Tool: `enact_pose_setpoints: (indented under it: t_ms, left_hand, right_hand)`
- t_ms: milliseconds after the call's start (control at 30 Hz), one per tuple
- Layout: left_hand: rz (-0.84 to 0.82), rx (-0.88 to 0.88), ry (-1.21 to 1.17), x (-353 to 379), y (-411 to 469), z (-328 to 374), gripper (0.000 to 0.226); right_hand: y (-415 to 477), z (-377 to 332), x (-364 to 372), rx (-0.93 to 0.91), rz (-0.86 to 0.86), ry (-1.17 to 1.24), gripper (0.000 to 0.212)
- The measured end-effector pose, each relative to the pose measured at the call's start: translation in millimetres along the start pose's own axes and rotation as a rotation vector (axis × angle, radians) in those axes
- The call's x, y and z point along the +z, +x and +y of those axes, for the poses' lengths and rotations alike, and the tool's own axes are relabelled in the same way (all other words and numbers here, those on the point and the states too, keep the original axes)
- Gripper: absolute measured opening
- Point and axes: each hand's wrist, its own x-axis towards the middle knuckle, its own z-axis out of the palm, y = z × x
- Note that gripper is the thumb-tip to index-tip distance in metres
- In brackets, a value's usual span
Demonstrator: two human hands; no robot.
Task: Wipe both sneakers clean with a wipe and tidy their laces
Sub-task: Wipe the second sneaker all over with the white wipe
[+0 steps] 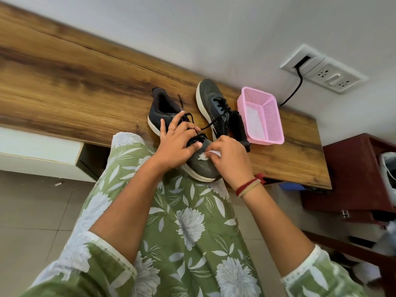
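Observation:
Two dark grey sneakers with white soles and black laces lie on a wooden table (85, 82). The near sneaker (199, 166) has its toe over the table's front edge, toward me. My left hand (177, 142) presses down on its laces and tongue, holding it steady. My right hand (229, 159) pinches a small white wipe (211, 154) against the toe's upper. The far sneaker (214, 103) lies on its side behind, sole facing left, one lace trailing toward the near shoe.
A pink mesh basket (272, 123) stands right of the far sneaker, something white inside. A wall socket panel (325, 69) with a black cable is behind it. A dark red cabinet (353, 172) and a lined bin (389, 168) stand at the right.

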Motion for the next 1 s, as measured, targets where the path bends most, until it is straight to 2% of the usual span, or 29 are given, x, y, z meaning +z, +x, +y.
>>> enact_pose_setpoints:
  t_ms: [233, 367, 467, 700, 867, 1000]
  left_hand:
    - [0.026, 0.004, -0.002, 0.8, -1.1, 0.3, 0.049]
    - [0.018, 0.017, -0.019, 2.6, -1.1, 0.1, 0.048]
    - [0.04, 0.015, -0.021, 1.2, -1.8, -3.3, 0.045]
    - [0.033, 0.018, -0.062, -0.9, -0.4, -4.0, 0.041]
    - [0.038, 0.058, -0.079, 1.2, -3.9, -1.6, 0.039]
    - [0.029, 0.11, -0.072, -0.3, -8.7, -4.4, 0.026]
  right_hand:
    - [-26.3, 17.5, -20.6, 0.04, -0.141, 0.04, 0.008]
    - [-8.0, 2.4, -4.2, 0.022, -0.02, -0.041, 0.013]
    - [-2.6, -4.5, 8.0, 0.064, 0.051, -0.008, 0.016]
    - [-27.5, 13.7, -26.7, 0.029, -0.185, 0.028, 0.008]
    - [-7.5, 1.4, -4.4, 0.024, 0.007, 0.08, 0.012]
    - [-22.1, 5.4, 8.8, 0.088, 0.066, 0.219, 0.011]
